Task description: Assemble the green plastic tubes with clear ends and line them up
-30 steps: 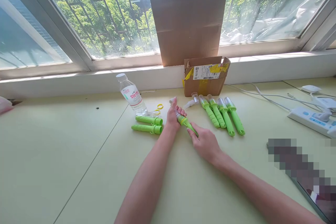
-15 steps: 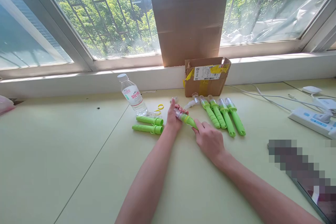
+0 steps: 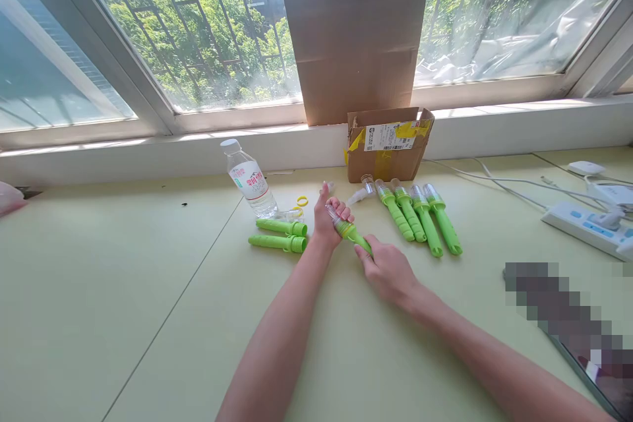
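A green plastic tube (image 3: 350, 232) with a clear cap (image 3: 333, 213) lies slanted between my hands. The fingers of my left hand (image 3: 327, 224) curl round the capped end, with the thumb pointing up. Lower down, my right hand (image 3: 390, 269) grips the green end. Two green tubes without caps, an upper one (image 3: 281, 227) and a lower one (image 3: 277, 243), lie left of my left hand, threaded ends facing it. Right of my hands, several capped green tubes (image 3: 426, 219) lie in a row. A loose clear cap (image 3: 367, 184) and a whitish translucent piece (image 3: 357, 196) lie beyond my hands.
A water bottle (image 3: 250, 178) stands at the left, with yellow rings (image 3: 302, 201) beside it. An open cardboard box (image 3: 388, 158) stands against the sill. Cables, a power strip (image 3: 588, 229) and a blurred dark flat object (image 3: 573, 343) are on the right.
My right hand has moved slightly left and toward me, still on the tube. The left fingers have closed further over the clear cap, and the tube tilts a little more steeply.
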{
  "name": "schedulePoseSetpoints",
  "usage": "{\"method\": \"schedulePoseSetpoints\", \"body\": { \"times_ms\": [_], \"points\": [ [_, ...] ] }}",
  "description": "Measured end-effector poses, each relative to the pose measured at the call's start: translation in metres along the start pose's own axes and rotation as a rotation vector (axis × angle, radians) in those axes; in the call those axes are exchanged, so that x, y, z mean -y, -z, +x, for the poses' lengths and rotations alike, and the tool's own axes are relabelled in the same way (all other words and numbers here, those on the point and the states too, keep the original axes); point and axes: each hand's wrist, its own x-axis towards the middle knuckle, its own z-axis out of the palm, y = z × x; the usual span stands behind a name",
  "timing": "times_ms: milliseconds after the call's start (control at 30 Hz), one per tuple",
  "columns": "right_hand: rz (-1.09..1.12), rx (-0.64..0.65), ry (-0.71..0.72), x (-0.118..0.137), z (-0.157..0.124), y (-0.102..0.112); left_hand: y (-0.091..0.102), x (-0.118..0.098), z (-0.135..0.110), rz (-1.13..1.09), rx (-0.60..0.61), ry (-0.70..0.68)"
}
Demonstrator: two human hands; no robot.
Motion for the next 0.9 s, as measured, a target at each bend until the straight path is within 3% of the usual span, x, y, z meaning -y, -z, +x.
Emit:
{"method": "schedulePoseSetpoints", "body": {
  "times_ms": [167, 233, 300, 400, 500, 567, 733, 900],
  "points": [
    [0.580, 0.168, -0.049, -0.002, 0.004, 0.007, 0.002, -0.005, -0.001, -0.002, 0.093, 0.008],
    [0.687, 0.237, -0.053, -0.003, 0.005, 0.007, 0.002, -0.006, -0.001, -0.016, 0.097, -0.001],
    [0.585, 0.144, 0.004, -0.005, 0.005, 0.004, 0.003, -0.005, 0.000, -0.029, 0.075, -0.007],
    [0.135, -0.098, 0.081, -0.010, 0.005, -0.002, 0.005, 0.000, 0.003, -0.041, 0.008, -0.020],
    [-0.274, -0.199, 0.081, -0.016, 0.007, -0.005, 0.006, 0.006, 0.006, -0.061, -0.050, -0.056],
    [-0.412, -0.219, 0.080, -0.018, 0.008, -0.005, 0.005, 0.008, 0.008, -0.068, -0.069, -0.063],
    [-0.427, -0.113, 0.107, -0.008, 0.004, -0.006, 0.000, 0.004, 0.004, -0.045, -0.134, -0.050],
    [-0.155, -0.078, 0.042, 0.000, 0.000, -0.005, -0.003, 0.000, 0.000, -0.034, -0.065, -0.044]
  ]
}}
